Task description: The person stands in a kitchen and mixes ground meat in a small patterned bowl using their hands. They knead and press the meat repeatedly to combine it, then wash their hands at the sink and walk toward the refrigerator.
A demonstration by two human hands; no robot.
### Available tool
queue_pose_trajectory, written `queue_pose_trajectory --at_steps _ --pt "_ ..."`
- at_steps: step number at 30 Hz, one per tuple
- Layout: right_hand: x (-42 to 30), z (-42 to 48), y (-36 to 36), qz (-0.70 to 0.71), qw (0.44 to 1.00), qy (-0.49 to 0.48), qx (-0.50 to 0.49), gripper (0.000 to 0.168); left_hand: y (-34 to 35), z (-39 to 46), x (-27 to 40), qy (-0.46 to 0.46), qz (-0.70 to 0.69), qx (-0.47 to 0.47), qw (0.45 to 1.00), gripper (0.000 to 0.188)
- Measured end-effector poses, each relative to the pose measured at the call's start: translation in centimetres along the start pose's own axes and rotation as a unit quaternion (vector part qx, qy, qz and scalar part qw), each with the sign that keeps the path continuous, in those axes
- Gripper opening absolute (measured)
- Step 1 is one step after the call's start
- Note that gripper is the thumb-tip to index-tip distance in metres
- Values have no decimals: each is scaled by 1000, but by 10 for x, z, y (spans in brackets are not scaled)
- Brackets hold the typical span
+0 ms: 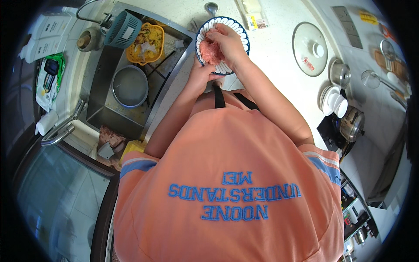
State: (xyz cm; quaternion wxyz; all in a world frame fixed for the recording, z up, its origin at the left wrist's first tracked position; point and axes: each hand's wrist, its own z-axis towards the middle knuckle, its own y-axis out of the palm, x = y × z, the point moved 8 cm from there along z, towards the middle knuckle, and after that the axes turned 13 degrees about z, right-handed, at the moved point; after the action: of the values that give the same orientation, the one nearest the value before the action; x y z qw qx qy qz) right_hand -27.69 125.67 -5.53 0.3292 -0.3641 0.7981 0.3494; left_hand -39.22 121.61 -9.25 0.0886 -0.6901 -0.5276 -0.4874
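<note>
A round plate (238,31) with a dark blue rim and white petal pattern holds a lump of raw minced meat (211,52). My left hand (201,73) grips the plate's near left edge, with the thumb over the rim. On the meat, my right hand (229,42) has its fingers curled into the upper part of the pink mass; some fingertips are hidden by the meat and the hand itself. A metal spoon (211,7) lies on the counter just beyond the plate.
Left, the sink (98,85) contains a metal basin (130,85) and a yellow basket (161,42) of food scraps; a teal basket (119,32) sits at its edge. Right on the counter are a glass lid (309,42), a small pot (338,73) and stacked white bowls (329,98). A plastic packet (255,16) lies beyond.
</note>
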Motion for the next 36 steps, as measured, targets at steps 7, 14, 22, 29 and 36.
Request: queue_pose_trajectory --at_steps 7,14,22,29,36 --pt "-31 -15 -9 -372 908 -179 -69 59 2 -4 -2 -13 -2 -22 1000 73" --pt "-13 -28 -3 -481 833 -269 61 56 12 -7 26 18 48 -37 998 74" --pt "4 -8 -27 -445 864 -235 28 25 13 -6 20 -1 95 -15 995 73" --pt "-1 -7 -33 -472 863 -179 -14 37 17 2 3 -26 -15 -69 997 73" --pt "-59 -52 -14 -350 909 -140 -178 71 14 1 5 -26 -42 -98 994 73"
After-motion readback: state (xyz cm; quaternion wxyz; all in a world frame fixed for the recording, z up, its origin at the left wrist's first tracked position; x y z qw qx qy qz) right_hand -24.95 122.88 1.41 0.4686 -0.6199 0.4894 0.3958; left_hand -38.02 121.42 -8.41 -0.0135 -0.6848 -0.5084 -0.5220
